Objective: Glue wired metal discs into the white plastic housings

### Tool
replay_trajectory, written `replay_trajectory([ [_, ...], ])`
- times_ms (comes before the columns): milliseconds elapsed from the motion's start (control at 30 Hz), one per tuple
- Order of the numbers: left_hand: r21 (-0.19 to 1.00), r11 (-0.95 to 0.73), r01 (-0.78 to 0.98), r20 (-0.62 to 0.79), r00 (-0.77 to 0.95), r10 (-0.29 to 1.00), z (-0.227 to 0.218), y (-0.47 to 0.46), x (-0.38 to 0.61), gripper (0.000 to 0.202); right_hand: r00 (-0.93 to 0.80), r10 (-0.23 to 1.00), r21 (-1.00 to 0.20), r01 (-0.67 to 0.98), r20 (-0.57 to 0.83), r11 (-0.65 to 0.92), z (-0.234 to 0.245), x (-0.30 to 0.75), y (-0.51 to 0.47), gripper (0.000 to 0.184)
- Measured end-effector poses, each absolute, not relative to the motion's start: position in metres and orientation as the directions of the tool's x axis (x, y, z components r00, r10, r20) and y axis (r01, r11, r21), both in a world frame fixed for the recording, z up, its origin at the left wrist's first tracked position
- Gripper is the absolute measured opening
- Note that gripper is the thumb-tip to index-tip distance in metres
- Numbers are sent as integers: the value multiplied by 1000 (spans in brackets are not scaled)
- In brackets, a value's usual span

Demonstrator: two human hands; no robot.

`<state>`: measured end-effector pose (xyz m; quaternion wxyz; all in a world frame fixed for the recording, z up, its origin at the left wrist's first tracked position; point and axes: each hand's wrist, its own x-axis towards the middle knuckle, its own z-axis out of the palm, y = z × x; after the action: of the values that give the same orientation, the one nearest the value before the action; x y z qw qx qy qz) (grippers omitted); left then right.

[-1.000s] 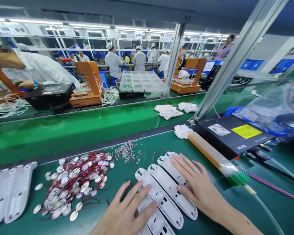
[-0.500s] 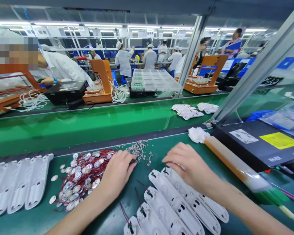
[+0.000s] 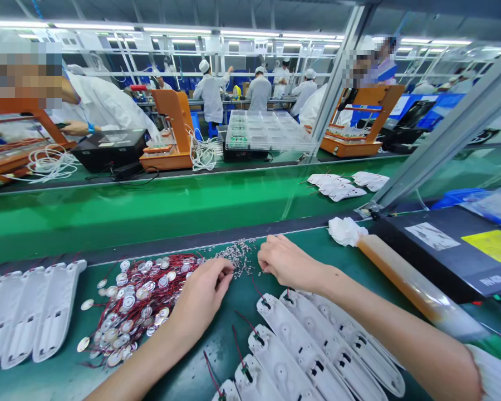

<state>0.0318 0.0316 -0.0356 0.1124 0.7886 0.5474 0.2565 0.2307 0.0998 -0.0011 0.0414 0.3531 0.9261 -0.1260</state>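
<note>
A heap of small metal parts (image 3: 239, 253), perhaps screws, lies on the green bench between my two hands. My left hand (image 3: 206, 287) is at the heap's left edge, its fingers curled towards the thumb; what they hold, if anything, is hidden. At the right edge my right hand (image 3: 290, 260) has its fingertips pressed together and low to the bench, too small a grip to see into. Silver discs with red wires (image 3: 140, 295) are piled beside my left hand. Below my right forearm, white plastic shells (image 3: 292, 340) lie in a row, several with red wires standing up.
More white shells (image 3: 33, 317) line the left side. A black box (image 3: 438, 250) and a tan-and-clear tube (image 3: 409, 278) lie at the right, near crumpled white tissue (image 3: 346, 231). A metal post (image 3: 430, 128) slants across. Beyond runs a green belt (image 3: 150, 211) carrying shells; people work behind it.
My right hand has moved left from above the shells to the metal parts, and its fingers have drawn together. My left hand stays nearly in place. The view has shifted slightly.
</note>
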Motion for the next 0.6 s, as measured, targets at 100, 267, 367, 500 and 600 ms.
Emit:
replay_trajectory([
  [100, 480, -389, 786, 297, 272, 915, -37, 33, 33, 18, -738, 650, -214, 675, -185, 706, -1, 234, 102, 15],
  [267, 494, -377, 783, 303, 252, 919, -27, 29, 33, 17, -725, 666, -212, 688, -175, 694, 2, 234, 104, 19],
  [367, 510, -372, 775, 314, 235, 920, -19, 26, 30, 16, -685, 715, -202, 727, -140, 657, 4, 229, 106, 15],
  [500, 541, -432, 721, 381, 247, 891, -16, 22, 24, 14, -635, 755, -157, 772, -164, 616, 4, 218, 104, 7],
  [600, 541, -461, 704, 425, 245, 872, -18, 19, 21, 12, -637, 748, -96, 770, -189, 631, 4, 212, 100, 7],
])
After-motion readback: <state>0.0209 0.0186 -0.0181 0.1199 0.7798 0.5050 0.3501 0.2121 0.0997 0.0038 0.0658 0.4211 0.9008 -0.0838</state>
